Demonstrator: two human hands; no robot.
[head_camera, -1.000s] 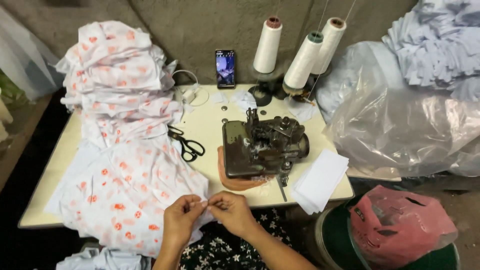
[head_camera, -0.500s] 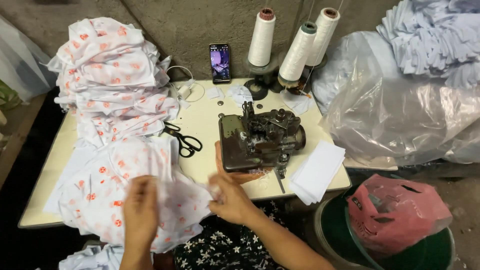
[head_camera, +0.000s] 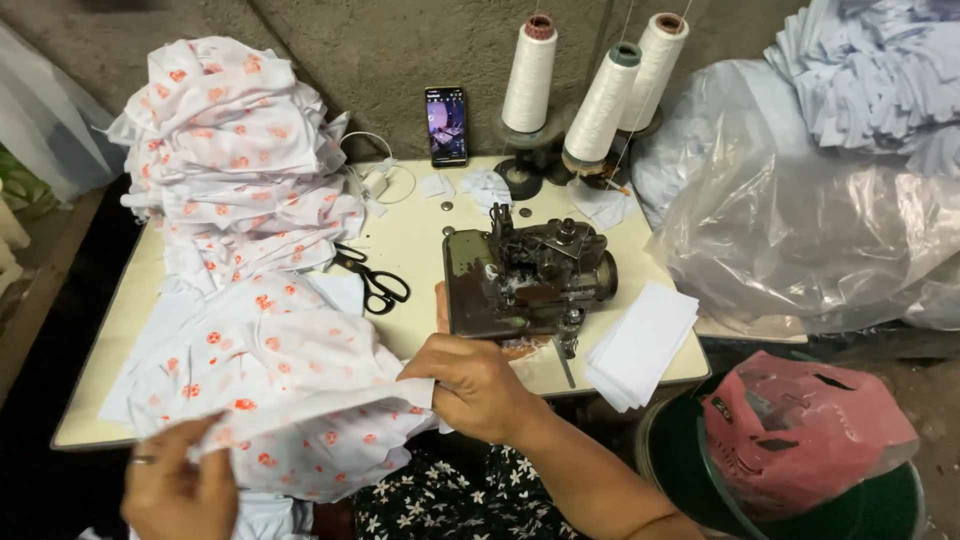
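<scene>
cream table (head_camera: 420, 245): both hands, left hand (head_camera: 180, 490) and right hand (head_camera: 475, 385), stretch white strip (head_camera: 310, 408).

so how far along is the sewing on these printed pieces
Possibly done: the tall stack of printed pieces at the table's back left. In hand: left hand and right hand stretch a white strip over printed fabric, not under the overlock machine. Left: white cut pieces beside it.
</scene>
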